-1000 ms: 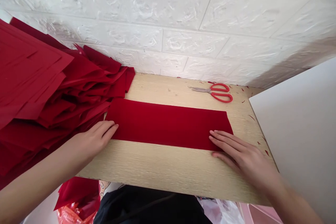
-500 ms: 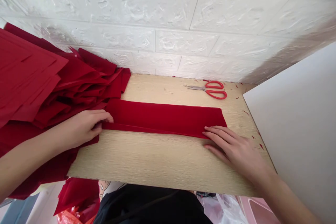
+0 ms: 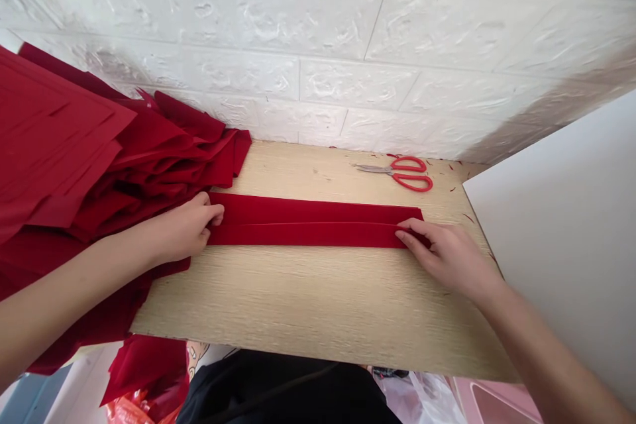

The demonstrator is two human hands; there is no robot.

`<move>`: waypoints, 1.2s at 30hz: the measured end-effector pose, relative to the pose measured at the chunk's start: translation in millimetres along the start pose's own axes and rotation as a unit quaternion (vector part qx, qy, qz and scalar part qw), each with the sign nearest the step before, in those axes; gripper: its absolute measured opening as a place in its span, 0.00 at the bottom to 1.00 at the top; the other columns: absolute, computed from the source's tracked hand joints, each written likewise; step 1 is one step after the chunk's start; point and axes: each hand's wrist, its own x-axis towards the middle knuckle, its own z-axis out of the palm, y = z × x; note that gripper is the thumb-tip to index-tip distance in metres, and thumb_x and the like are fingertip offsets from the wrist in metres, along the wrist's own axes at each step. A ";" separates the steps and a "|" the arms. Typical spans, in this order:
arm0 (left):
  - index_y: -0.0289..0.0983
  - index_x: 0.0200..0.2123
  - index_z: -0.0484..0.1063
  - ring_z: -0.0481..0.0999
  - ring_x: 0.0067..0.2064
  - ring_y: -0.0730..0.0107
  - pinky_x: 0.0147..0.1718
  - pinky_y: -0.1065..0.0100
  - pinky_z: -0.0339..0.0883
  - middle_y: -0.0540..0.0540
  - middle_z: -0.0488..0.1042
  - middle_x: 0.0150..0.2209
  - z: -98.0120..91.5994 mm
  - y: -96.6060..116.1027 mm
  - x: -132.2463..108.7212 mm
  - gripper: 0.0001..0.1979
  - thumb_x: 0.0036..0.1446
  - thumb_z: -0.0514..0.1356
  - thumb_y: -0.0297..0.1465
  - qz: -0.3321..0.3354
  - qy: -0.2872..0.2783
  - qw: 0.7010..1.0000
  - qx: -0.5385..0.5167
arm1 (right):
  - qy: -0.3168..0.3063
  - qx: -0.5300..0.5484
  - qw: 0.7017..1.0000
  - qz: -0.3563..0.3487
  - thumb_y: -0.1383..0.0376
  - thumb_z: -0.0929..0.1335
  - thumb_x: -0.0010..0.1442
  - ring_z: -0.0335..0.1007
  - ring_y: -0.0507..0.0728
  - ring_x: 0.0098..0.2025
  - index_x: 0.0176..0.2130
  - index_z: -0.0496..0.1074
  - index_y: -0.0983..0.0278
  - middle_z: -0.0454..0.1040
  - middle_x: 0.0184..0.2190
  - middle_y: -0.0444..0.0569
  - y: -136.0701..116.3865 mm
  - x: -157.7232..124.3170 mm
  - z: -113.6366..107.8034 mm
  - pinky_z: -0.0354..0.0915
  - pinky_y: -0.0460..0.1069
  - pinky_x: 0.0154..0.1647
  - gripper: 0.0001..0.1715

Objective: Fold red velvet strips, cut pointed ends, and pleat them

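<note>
A long strip of red fabric [image 3: 308, 233] lies across the wooden tabletop, its near edge folded over lengthwise so that the flap's edge runs along the middle. At the strip's left end, my left hand [image 3: 191, 225] is closed with curled fingers on the cloth. My right hand [image 3: 442, 248] pinches the folded edge at the right end between thumb and fingers. Beyond the strip, scissors [image 3: 397, 172] with red handles lie flat, blades pointing left.
A big heap of red fabric pieces [image 3: 163, 165] covers the left side and hangs over the front edge. White brick-patterned wall [image 3: 342, 26] rises behind the wooden table [image 3: 308, 305]. A white panel [image 3: 561, 212] borders the right, with small red scraps beside it.
Both hands have moved away from me, turning the fabric's near edge over into a wider lengthwise fold. My right hand's fingers went from lying extended on the cloth to pinching it.
</note>
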 end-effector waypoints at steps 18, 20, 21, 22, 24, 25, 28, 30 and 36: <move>0.37 0.40 0.72 0.80 0.40 0.51 0.39 0.60 0.67 0.37 0.81 0.39 17.5 19.7 -22.6 0.18 0.62 0.42 0.29 -0.113 0.084 0.989 -0.039 | 0.193 0.022 0.980 0.045 0.56 0.64 0.68 0.76 0.61 0.35 0.36 0.74 0.61 0.80 0.33 0.51 23.9 0.2 31.2 0.69 0.54 0.37 0.14; 0.38 0.38 0.69 0.79 0.38 0.54 0.39 0.61 0.66 0.39 0.80 0.37 19.0 21.3 -27.7 0.17 0.65 0.42 0.34 -0.112 0.120 0.984 -0.071 | 0.218 -0.007 0.976 0.019 0.58 0.65 0.68 0.75 0.61 0.37 0.36 0.74 0.61 0.79 0.33 0.52 23.3 -0.2 37.0 0.69 0.55 0.39 0.13; 0.38 0.38 0.69 0.78 0.35 0.57 0.38 0.62 0.66 0.41 0.79 0.37 19.7 21.1 -31.0 0.17 0.65 0.43 0.39 -0.112 0.130 0.981 -0.095 | 0.220 -0.020 0.975 0.013 0.58 0.65 0.68 0.75 0.61 0.36 0.36 0.74 0.61 0.79 0.32 0.52 23.2 0.0 38.5 0.69 0.55 0.39 0.12; 0.39 0.40 0.69 0.77 0.31 0.60 0.36 0.63 0.66 0.42 0.79 0.37 20.4 19.7 -34.7 0.19 0.64 0.45 0.45 -0.119 0.133 0.977 -0.120 | 0.220 -0.031 0.975 0.010 0.59 0.64 0.68 0.75 0.61 0.36 0.36 0.74 0.61 0.79 0.33 0.52 23.2 0.4 39.2 0.69 0.55 0.38 0.12; 0.40 0.45 0.69 0.72 0.23 0.64 0.30 0.63 0.65 0.45 0.80 0.39 22.5 13.1 -42.7 0.27 0.56 0.53 0.55 -0.154 0.109 0.968 -0.163 | 0.220 -0.045 0.974 0.011 0.59 0.64 0.69 0.75 0.62 0.36 0.36 0.73 0.60 0.79 0.33 0.52 22.9 1.4 39.3 0.69 0.55 0.37 0.12; 0.41 0.48 0.69 0.71 0.22 0.65 0.28 0.63 0.65 0.45 0.80 0.40 23.9 8.3 -46.5 0.31 0.51 0.56 0.58 -0.171 0.089 0.964 -0.183 | 0.219 -0.047 0.975 0.016 0.59 0.64 0.69 0.75 0.61 0.35 0.36 0.73 0.60 0.78 0.32 0.52 22.7 1.9 39.0 0.69 0.55 0.37 0.12; 0.43 0.49 0.69 0.79 0.38 0.55 0.34 0.62 0.71 0.44 0.79 0.46 28.6 -6.0 -54.8 0.32 0.48 0.60 0.58 -0.175 0.057 0.949 -0.254 | 0.226 -0.049 0.972 0.037 0.58 0.65 0.68 0.75 0.61 0.34 0.36 0.73 0.60 0.78 0.31 0.50 21.4 2.8 38.9 0.68 0.54 0.35 0.12; 0.43 0.49 0.67 0.78 0.50 0.52 0.43 0.61 0.73 0.43 0.78 0.49 30.3 -9.9 -56.6 0.29 0.51 0.60 0.55 -0.156 0.057 0.939 -0.302 | 0.232 -0.053 0.970 0.046 0.59 0.65 0.68 0.75 0.61 0.34 0.35 0.73 0.60 0.77 0.30 0.50 20.5 2.6 39.6 0.68 0.54 0.34 0.11; 0.43 0.48 0.65 0.76 0.54 0.52 0.50 0.57 0.74 0.41 0.74 0.51 29.1 2.2 -51.8 0.27 0.49 0.61 0.52 -0.178 0.121 0.897 -0.386 | 0.241 -0.063 0.967 0.049 0.59 0.65 0.68 0.75 0.61 0.34 0.36 0.73 0.60 0.78 0.31 0.51 18.9 0.7 40.9 0.69 0.54 0.36 0.10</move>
